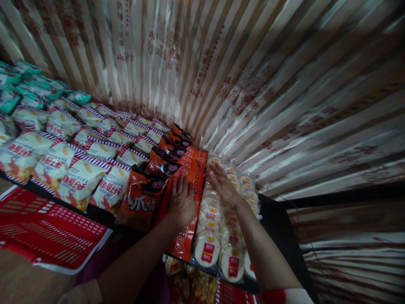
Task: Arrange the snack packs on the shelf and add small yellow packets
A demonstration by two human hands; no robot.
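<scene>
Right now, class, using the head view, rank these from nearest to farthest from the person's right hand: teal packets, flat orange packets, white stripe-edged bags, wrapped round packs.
1. Wrapped round packs: directly under the right hand.
2. Flat orange packets: just left, under the left hand.
3. White stripe-edged bags: farther left.
4. Teal packets: far left end.

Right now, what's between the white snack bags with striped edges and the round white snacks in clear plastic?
Shiny orange-and-black packets, with the left hand on them. The head view shows this.
</scene>
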